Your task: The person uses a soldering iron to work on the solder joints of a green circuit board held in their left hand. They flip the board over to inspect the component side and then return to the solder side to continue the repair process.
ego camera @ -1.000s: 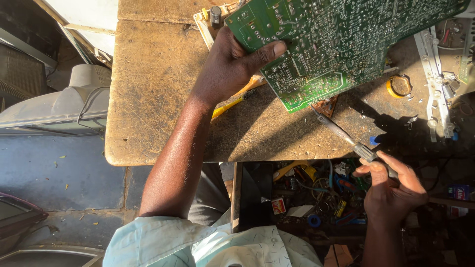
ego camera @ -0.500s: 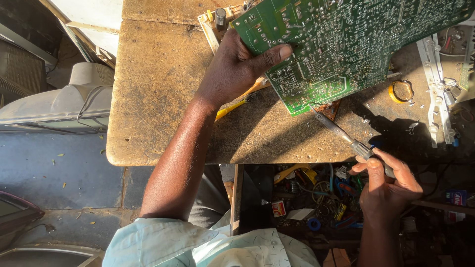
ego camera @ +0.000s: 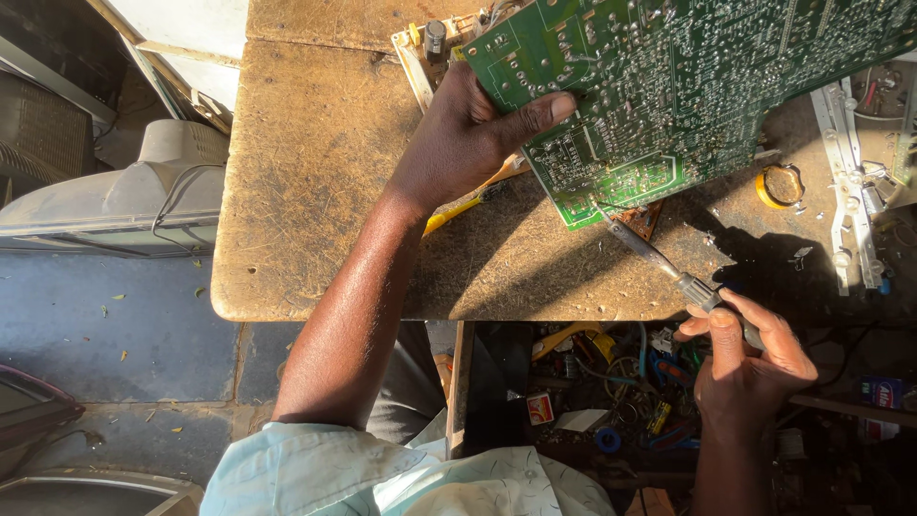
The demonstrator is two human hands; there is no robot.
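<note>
Gripping circuit board (ego camera: pixel 688 86) w/ left hand (ego camera: pixel 468 134), right hand (ego camera: pixel 750 368) holding soldering iron (ego camera: pixel 659 263) below.

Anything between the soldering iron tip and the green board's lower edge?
Nothing visible. The soldering iron in the right hand reaches the circuit board's lower edge unobstructed; the left hand grips the board further left.

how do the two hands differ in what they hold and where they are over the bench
The left hand grips the edge of a large green circuit board, thumb across its soldered face, above the worn wooden bench. The right hand pinches a slim soldering iron like a pen, off the bench's near edge. The left arm is stretched forward; the right stays close to the body. Both are bare.
</note>
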